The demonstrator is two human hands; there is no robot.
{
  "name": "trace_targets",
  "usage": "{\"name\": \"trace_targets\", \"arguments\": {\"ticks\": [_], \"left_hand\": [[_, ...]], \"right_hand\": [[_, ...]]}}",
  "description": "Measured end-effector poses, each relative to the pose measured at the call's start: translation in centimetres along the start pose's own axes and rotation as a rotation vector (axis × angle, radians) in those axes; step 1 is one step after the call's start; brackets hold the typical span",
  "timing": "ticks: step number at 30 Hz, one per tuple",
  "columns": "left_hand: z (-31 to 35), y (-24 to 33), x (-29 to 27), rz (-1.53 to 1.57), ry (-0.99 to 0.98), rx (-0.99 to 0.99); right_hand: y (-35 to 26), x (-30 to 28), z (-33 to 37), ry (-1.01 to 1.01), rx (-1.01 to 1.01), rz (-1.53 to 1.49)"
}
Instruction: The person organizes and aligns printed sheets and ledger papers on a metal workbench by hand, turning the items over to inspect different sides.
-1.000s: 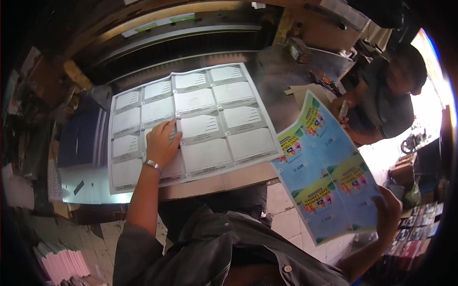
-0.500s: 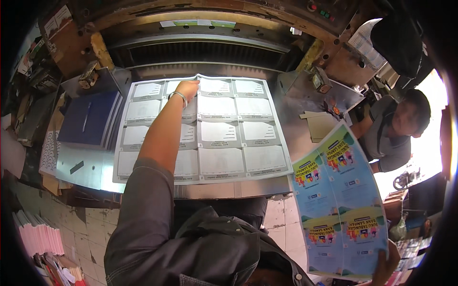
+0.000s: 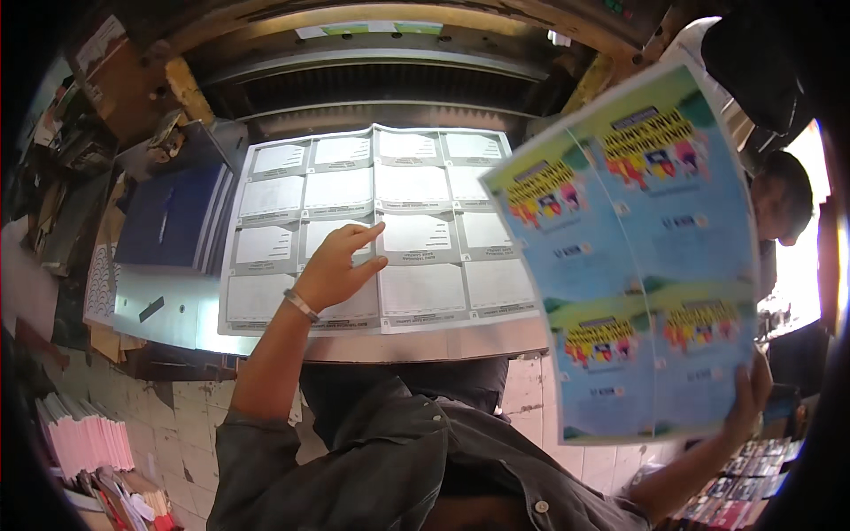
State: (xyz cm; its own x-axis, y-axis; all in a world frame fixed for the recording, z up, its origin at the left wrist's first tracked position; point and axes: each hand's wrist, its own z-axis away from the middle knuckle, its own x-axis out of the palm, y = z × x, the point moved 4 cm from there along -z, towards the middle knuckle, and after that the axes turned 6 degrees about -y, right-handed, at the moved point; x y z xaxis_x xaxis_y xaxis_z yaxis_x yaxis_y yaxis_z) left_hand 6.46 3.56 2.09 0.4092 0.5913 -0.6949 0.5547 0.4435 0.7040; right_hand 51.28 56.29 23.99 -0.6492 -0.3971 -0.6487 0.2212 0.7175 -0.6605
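Observation:
A large sheet of grey and white printed forms [image 3: 421, 190] lies flat on the metal table, with a crease down its middle. My left hand [image 3: 336, 270], with a metal band at the wrist, is over the near middle of it. Its thumb and forefinger are apart, and nothing is held; whether it touches the paper I cannot tell. At the right, my right hand [image 3: 751, 398] grips the lower right edge of a blue, green and yellow printed sheet [image 3: 611, 283]. That sheet is raised and tilted, overlapping the form sheet's right edge in view.
A stack of dark blue covers [image 3: 173, 217] sits on the table's left side. Behind the paper runs a machine's dark slotted opening [image 3: 381, 88]. Another person [image 3: 779, 199] is at the right, partly behind the raised sheet. Pink paper stacks [image 3: 84, 434] stand at lower left.
My left hand has drawn back from the far edge of the form sheet to its near middle, and its fingers have spread. My right hand has lifted the colourful sheet upward.

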Motion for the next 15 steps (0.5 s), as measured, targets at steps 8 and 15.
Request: {"name": "trace_targets", "arguments": {"ticks": [8, 15], "left_hand": [[-0.6, -2.4, 2.1, -0.339, 0.116, -0.062], [-0.9, -3.0, 3.1, -0.441, 0.132, -0.076]], "right_hand": [[2.9, 25.3, -8.6, -0.4, 0.214, -0.862], [3.8, 41.1, -5.9, -0.464, 0.316, -0.917]]}}
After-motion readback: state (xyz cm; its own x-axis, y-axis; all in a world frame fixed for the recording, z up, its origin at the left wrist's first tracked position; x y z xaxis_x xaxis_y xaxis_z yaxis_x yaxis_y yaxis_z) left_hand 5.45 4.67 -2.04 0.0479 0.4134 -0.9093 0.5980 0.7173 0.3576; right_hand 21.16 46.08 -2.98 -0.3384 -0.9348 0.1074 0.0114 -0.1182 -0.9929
